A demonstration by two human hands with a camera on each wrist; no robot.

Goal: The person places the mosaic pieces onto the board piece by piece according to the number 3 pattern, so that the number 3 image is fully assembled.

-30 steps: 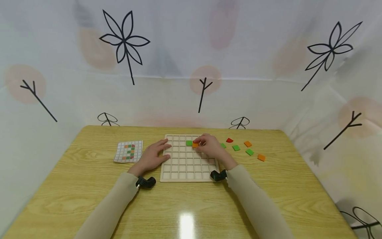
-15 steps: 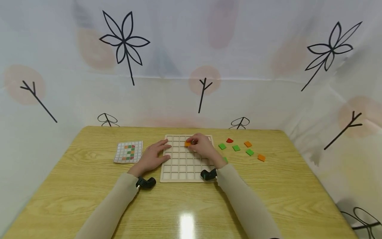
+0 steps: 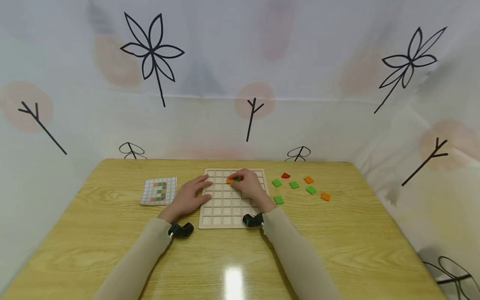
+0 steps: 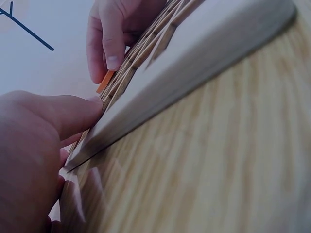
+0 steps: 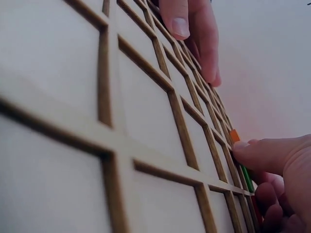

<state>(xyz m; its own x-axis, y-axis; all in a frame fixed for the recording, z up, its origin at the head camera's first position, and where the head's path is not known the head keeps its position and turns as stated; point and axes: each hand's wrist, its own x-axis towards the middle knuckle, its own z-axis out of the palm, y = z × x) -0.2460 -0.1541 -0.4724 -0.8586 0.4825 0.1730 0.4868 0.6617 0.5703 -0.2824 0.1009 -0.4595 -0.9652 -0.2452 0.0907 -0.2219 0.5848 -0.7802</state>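
Observation:
A wooden grid board with square cells lies on the table. My right hand pinches an orange square tile over the board's second row, seen edge-on in the left wrist view as an orange tile. Beside it, partly under the fingers, a green tile sits on the grid. The right wrist view also shows a red piece under that hand, mostly hidden. My left hand rests with extended fingers and thumb on the board's left edge.
To the right lie several green tiles, orange tiles and a red rounded piece. A printed grid sheet with a coloured pattern lies left of the left hand. A patterned cloth stands behind the table.
My right hand has moved left along the board with the orange tile, from the green tile's right side to its left. A loose green tile beside the board is now uncovered. The left hand stays put.

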